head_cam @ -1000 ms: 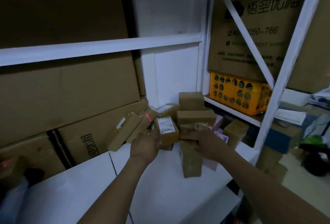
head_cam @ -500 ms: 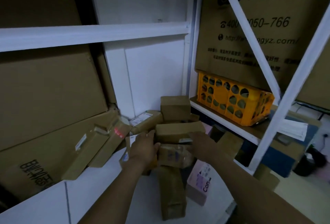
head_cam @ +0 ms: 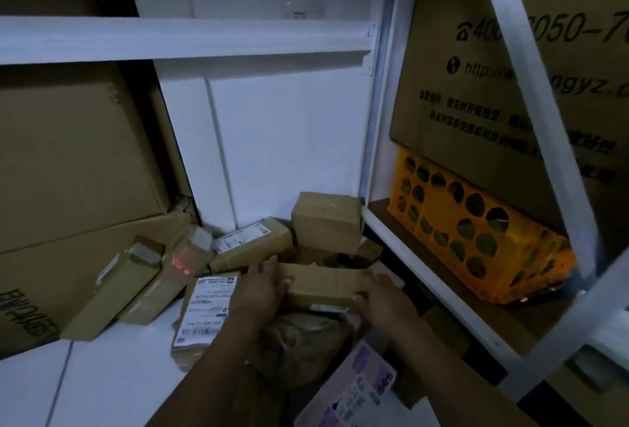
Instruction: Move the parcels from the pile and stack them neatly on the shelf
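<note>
Low in the middle of the head view, I am watching two bare hands holding one long brown parcel [head_cam: 326, 282] between them. The left hand [head_cam: 262, 285] is curling over its left end, thumb on the front face. The right hand [head_cam: 381, 297] is gripping its right end, thumb pressing the lower front edge. The parcel is lying level and crosswise above the pile in the corner of a white shelf [head_cam: 112, 382], over a crumpled brown parcel [head_cam: 303, 341]; I cannot tell whether it is touching that one.

Just to its left, a flat labelled parcel [head_cam: 207, 311] is lying face up. Behind, a squarish parcel [head_cam: 326, 222] is sitting against the white back wall, with a tilted parcel [head_cam: 253, 244] beside it. Further left, a slim parcel [head_cam: 112, 287] and a taped parcel [head_cam: 163, 280] are leaning against a big carton [head_cam: 51, 273]. Near the bottom edge, a pink parcel [head_cam: 354, 389] is lying beside the right forearm.

On the neighbouring shelf [head_cam: 432, 278] to the right, an orange crate [head_cam: 476, 243] is sitting under a large printed carton [head_cam: 561, 69].
</note>
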